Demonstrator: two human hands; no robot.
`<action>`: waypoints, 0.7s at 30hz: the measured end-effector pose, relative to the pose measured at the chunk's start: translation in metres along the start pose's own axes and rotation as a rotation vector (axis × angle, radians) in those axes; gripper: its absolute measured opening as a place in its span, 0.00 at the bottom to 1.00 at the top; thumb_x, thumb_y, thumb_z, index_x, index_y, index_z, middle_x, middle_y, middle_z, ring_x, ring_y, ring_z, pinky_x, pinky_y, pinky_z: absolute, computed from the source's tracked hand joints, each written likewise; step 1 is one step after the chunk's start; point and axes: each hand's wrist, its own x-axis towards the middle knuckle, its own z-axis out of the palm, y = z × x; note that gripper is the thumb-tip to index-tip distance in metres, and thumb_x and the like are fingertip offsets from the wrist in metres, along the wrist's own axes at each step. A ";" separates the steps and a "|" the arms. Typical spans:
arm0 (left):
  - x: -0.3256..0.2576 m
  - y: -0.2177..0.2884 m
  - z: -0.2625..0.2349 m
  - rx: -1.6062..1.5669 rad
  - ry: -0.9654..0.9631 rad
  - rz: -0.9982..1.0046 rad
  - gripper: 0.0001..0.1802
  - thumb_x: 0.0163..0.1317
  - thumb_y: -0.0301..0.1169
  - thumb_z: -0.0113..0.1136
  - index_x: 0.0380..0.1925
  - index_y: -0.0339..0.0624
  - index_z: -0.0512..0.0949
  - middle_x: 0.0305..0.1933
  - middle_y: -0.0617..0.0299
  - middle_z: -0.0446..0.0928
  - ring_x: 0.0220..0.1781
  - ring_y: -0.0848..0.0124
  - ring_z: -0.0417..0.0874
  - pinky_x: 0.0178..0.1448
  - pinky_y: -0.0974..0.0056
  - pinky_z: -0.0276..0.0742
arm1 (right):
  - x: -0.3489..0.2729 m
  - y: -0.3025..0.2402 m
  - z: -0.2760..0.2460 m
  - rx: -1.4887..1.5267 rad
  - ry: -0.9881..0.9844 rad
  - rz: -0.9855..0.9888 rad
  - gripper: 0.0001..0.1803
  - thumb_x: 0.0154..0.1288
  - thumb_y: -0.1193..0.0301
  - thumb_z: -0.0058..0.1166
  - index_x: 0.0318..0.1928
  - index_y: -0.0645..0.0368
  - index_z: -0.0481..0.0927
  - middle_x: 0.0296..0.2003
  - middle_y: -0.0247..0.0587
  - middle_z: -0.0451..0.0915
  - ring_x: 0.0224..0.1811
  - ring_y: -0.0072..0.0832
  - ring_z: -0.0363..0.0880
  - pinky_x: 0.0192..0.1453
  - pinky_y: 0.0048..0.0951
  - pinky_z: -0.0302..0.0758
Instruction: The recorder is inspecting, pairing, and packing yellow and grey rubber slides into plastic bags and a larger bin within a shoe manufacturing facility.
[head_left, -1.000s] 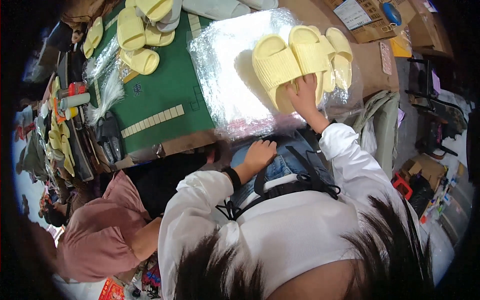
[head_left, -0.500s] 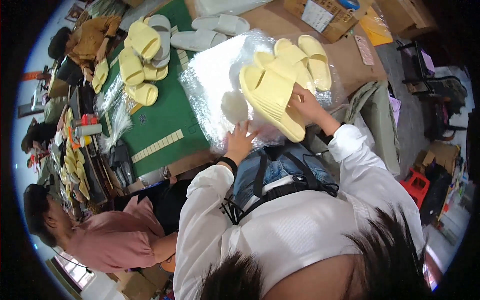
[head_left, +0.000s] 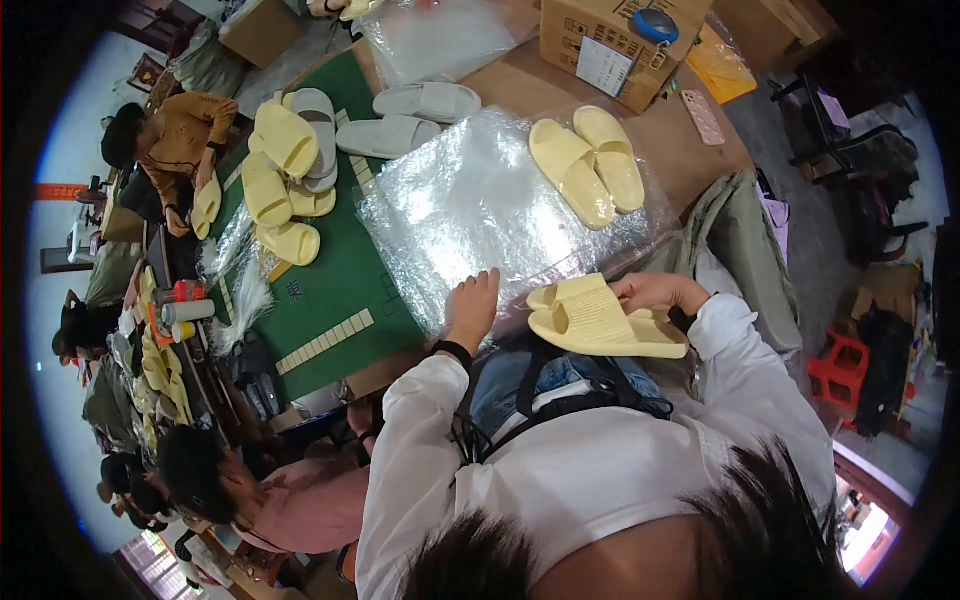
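My right hand (head_left: pixel 655 292) is closed on a pair of pale yellow slippers (head_left: pixel 610 325), held together in front of my waist with the toe openings to the left. Part of the second slipper hides behind the nearer one. My left hand (head_left: pixel 474 305) lies on the near edge of a stack of clear plastic bags (head_left: pixel 470 200), its fingers stretched out. Another yellow pair of slippers (head_left: pixel 575 165) rests on the right part of the plastic, beyond my right hand.
Yellow and grey slippers (head_left: pixel 285 145) are heaped on the green mat (head_left: pixel 345 285) at the left. More grey slippers (head_left: pixel 425 102) lie behind the bags. A cardboard box (head_left: pixel 590 45) and a phone (head_left: pixel 703 117) are at the back right. Co-workers (head_left: pixel 310 500) sit on the left.
My right hand has drawn the slippers back toward my waist and turned them sideways. The fingers of my left hand have come closer together on the plastic. The view has shifted somewhat.
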 end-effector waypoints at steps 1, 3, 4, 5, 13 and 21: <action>0.002 -0.001 -0.004 -0.055 -0.011 -0.099 0.15 0.51 0.27 0.49 0.42 0.42 0.70 0.33 0.60 0.72 0.35 0.63 0.77 0.38 0.61 0.73 | 0.008 0.001 0.004 -0.005 -0.003 -0.005 0.18 0.55 0.76 0.52 0.49 0.65 0.74 0.42 0.32 0.78 0.43 0.17 0.71 0.49 0.20 0.67; -0.001 -0.009 -0.007 -0.069 -0.082 -0.218 0.17 0.52 0.25 0.47 0.44 0.40 0.70 0.35 0.58 0.75 0.37 0.62 0.78 0.40 0.61 0.75 | 0.029 -0.003 0.014 -0.217 0.098 0.052 0.19 0.55 0.72 0.53 0.48 0.63 0.74 0.41 0.35 0.78 0.41 0.18 0.72 0.46 0.21 0.68; -0.007 -0.016 -0.003 -0.142 0.031 -0.235 0.18 0.52 0.25 0.46 0.46 0.41 0.70 0.39 0.57 0.75 0.39 0.61 0.78 0.42 0.61 0.75 | 0.034 -0.026 0.028 -0.339 0.168 0.031 0.19 0.54 0.70 0.54 0.48 0.61 0.75 0.38 0.38 0.78 0.37 0.21 0.72 0.41 0.23 0.68; -0.013 -0.024 0.001 -0.214 0.146 -0.250 0.19 0.53 0.25 0.45 0.48 0.41 0.70 0.42 0.57 0.76 0.41 0.61 0.78 0.43 0.61 0.74 | 0.047 -0.027 0.033 -0.351 0.155 0.021 0.19 0.54 0.70 0.54 0.48 0.61 0.75 0.38 0.38 0.78 0.37 0.21 0.72 0.41 0.23 0.68; -0.015 -0.041 -0.002 -0.662 0.319 -0.462 0.17 0.65 0.32 0.42 0.49 0.36 0.71 0.46 0.47 0.75 0.47 0.53 0.76 0.52 0.58 0.70 | 0.103 0.000 0.038 -0.764 0.322 -0.427 0.10 0.51 0.69 0.54 0.31 0.62 0.79 0.34 0.43 0.74 0.40 0.32 0.72 0.42 0.30 0.67; -0.011 -0.068 0.008 -1.030 0.055 -0.532 0.16 0.63 0.34 0.46 0.45 0.37 0.74 0.41 0.47 0.77 0.41 0.61 0.79 0.49 0.65 0.71 | 0.115 -0.041 0.039 -0.563 0.225 -0.278 0.12 0.57 0.72 0.51 0.42 0.61 0.79 0.41 0.41 0.76 0.45 0.28 0.73 0.51 0.26 0.68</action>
